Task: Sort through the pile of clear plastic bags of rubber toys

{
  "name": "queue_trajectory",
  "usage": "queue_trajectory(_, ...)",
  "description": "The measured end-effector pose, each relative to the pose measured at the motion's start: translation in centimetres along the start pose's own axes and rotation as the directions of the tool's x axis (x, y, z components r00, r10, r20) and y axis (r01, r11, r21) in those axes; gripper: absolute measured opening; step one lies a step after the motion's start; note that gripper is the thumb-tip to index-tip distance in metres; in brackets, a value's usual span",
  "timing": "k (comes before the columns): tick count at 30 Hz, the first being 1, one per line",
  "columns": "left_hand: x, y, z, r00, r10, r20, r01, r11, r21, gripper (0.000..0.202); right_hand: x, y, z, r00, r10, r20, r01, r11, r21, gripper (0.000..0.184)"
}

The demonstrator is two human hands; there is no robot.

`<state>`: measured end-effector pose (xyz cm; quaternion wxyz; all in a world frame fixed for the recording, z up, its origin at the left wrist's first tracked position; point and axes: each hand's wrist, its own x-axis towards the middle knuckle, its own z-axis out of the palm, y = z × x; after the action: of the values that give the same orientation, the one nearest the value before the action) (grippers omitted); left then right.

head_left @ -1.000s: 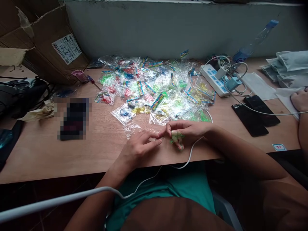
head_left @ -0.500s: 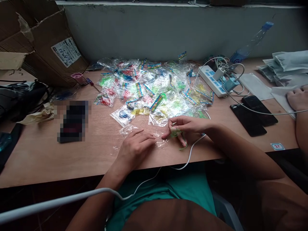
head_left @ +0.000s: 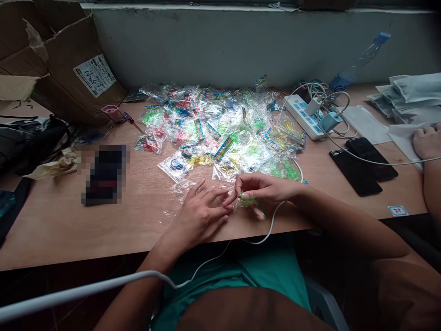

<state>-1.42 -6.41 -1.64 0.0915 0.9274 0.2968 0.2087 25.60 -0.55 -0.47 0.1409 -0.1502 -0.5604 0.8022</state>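
Observation:
My right hand (head_left: 265,186) pinches a small tangle of thin green strands (head_left: 246,199) between thumb and forefinger, and a pinkish tip shows below it. Just left of it, my left hand (head_left: 200,212) rests low over the table with its fingers apart. Its fingertips come close to the right forefinger; whether they touch I cannot tell. Under and behind the left fingers lies a clear plastic bag (head_left: 181,189), partly hidden. Beyond both hands spreads a heap of clear packets (head_left: 241,122) holding green, red, yellow and blue stringy pieces, several with printed blue header strips.
A white power strip (head_left: 305,117) with plugs and cables stands right of the heap, near two dark phones (head_left: 356,172). A blurred-out dark device (head_left: 104,175) lies left. A cardboard box (head_left: 65,64) fills the back left. Another person's hand (head_left: 429,142) rests far right.
My left hand has shifted right and its fingers have spread and lifted. My right hand, still holding the green strands, has moved slightly left and down, so the hands are closer.

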Motion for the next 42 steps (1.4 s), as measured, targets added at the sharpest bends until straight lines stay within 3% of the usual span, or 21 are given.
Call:
queue_trajectory(6, 0.1, 0.6, -1.3, 0.994, -0.073, 0.081, 0.078, 0.995, -0.059, 0.035, 0.5, 0.9, -0.6, 0.966, -0.049, -0.254, 0.000, 0.982, -0.190, 0.035)
queue_trajectory(12, 0.2, 0.7, -1.7, 0.986, -0.101, 0.130, 0.111, 0.991, -0.070, 0.054, 0.7, 1.3, -0.5, 0.940, -0.064, -0.334, -0.040, 0.954, -0.296, 0.038)
queue_trajectory(18, 0.0, 0.2, -1.1, 0.990, -0.108, 0.088, 0.114, 0.992, -0.057, 0.060, 0.6, 1.5, -0.7, 0.927, -0.093, -0.365, -0.039, 0.940, -0.340, 0.037)
queue_trajectory(23, -0.2, -0.1, -0.4, 0.988, -0.152, 0.008, 0.153, 0.986, -0.066, 0.044, 0.6, 1.2, -0.4, 0.911, -0.108, -0.397, -0.025, 0.949, -0.314, 0.041)
queue_trajectory(26, -0.2, -0.3, 0.0, 0.984, -0.175, -0.022, 0.174, 0.983, -0.062, 0.033, 0.6, 0.6, 0.2, 0.931, -0.045, -0.362, -0.067, 0.954, -0.292, 0.042)
queue_trajectory(32, -0.1, -0.5, 0.3, 0.973, -0.216, -0.084, 0.215, 0.976, -0.022, 0.029, 0.6, -0.5, 0.8, 0.944, -0.052, -0.325, -0.102, 0.893, -0.439, 0.048)
queue_trajectory(42, 0.1, -0.1, -0.1, 0.959, -0.251, -0.132, 0.263, 0.962, 0.075, 0.019, 0.4, -0.1, 0.3, 0.929, -0.026, -0.369, -0.133, 0.907, -0.399, 0.052)
